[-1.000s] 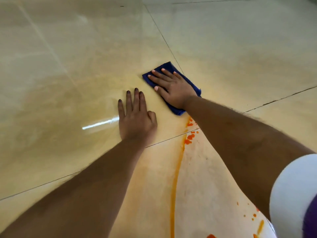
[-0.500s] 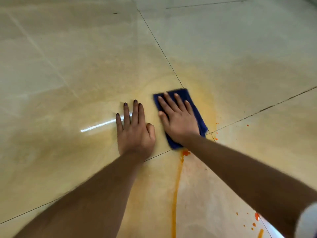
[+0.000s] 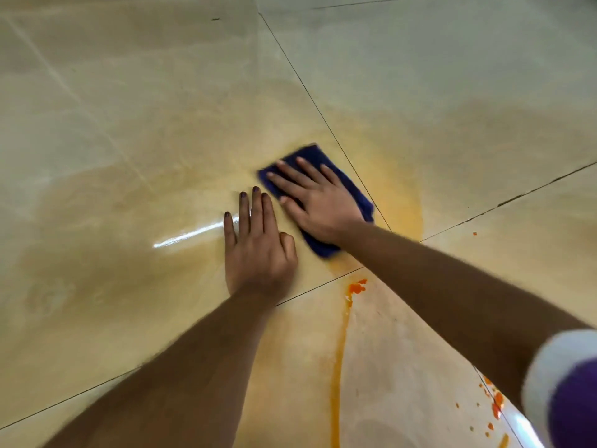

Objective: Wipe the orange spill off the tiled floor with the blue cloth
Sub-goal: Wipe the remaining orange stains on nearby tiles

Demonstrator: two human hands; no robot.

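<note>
From the head view, the right hand (image 3: pixel 318 205) lies flat with fingers spread on the folded dark blue cloth (image 3: pixel 353 192), pressing it onto the shiny beige tiled floor (image 3: pixel 129 108), likely so it soaks up the mess. The left hand (image 3: pixel 258 250) rests flat on the tile, fingers together, probably for balance. The wet orange spill (image 3: pixel 337 367) runs in a thin line nearer the person, with a pale smear beside the cloth.
</note>
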